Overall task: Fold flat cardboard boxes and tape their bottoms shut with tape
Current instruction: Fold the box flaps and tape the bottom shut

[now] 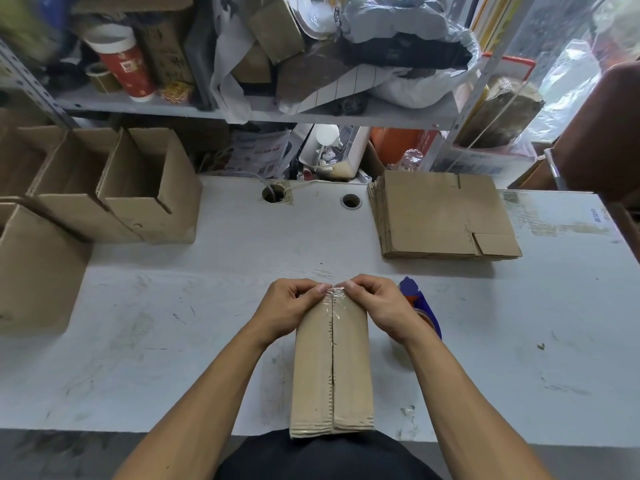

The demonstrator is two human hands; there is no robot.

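Observation:
A folded cardboard box [332,368] stands bottom-up on the white table [173,341], its near end over the table's front edge. Its two bottom flaps meet in a seam down the middle. Clear tape [333,297] covers the far part of the seam and wrinkles over the far edge. My left hand [291,308] and my right hand [377,306] both grip the box's far end, fingers curled over the edge and thumbs pressing the tape. A blue tape dispenser [420,306] lies just right of the box, half hidden behind my right wrist.
A stack of flat cardboard boxes [446,216] lies at the back right. Several assembled open boxes [114,188] stand at the back left, and one more [34,271] at the far left edge. Two cable holes [273,194] sit at the table's back. A cluttered shelf stands behind.

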